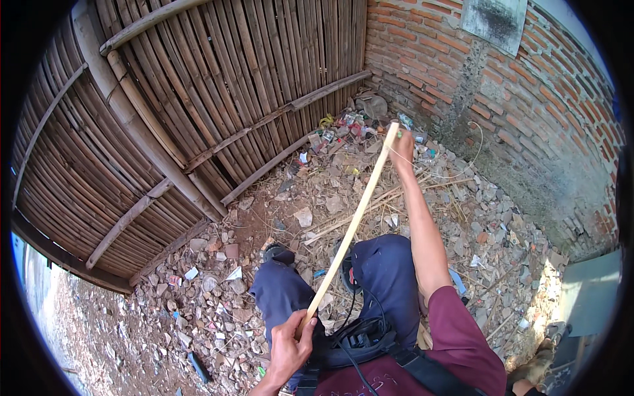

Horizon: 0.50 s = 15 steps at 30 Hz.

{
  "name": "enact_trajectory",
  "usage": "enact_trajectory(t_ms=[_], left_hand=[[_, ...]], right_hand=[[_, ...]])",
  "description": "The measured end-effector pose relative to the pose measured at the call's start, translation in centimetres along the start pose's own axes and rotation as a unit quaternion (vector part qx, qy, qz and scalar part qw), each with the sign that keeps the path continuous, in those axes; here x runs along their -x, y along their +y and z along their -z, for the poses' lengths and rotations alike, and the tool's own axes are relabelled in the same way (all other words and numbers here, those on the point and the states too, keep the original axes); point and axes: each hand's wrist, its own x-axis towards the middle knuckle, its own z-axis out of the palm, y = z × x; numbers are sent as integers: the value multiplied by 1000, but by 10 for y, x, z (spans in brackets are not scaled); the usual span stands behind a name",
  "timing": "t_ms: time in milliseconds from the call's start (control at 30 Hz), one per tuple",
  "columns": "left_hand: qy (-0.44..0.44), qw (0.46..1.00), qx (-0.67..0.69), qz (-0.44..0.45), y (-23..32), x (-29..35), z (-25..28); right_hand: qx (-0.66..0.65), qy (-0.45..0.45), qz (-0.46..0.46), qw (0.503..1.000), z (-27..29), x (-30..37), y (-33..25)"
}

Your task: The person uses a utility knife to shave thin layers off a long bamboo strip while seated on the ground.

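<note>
A long pale bamboo strip (350, 228) runs diagonally from near my lap up toward the far corner. My left hand (289, 346) is closed around its near end, just above my dark blue trousers (380, 270). My right arm stretches far forward, and my right hand (401, 142) grips the strip's far end. A thin pale strand curls off to the right of that hand. The strip bows slightly between the two hands.
A woven bamboo fence (198, 99) stands at the left and a red brick wall (502, 79) at the right. Rubble, stones and litter (343, 125) cover the ground. Loose bamboo slivers (370, 208) lie ahead. A black cable and strap (360, 340) cross my lap.
</note>
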Motion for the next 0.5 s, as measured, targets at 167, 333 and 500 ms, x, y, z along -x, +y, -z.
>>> enact_trajectory(t_ms=[167, 333, 500], left_hand=[[-47, 997, -25, 62, -18, 15, 28], [-47, 996, 60, 54, -35, -16, 39], [-111, 984, 89, 104, -22, -36, 58]], right_hand=[[171, 44, -110, 978, 21, -35, 109], [46, -370, -224, 901, 53, 14, 176], [41, -484, -348, 802, 49, 108, 176]])
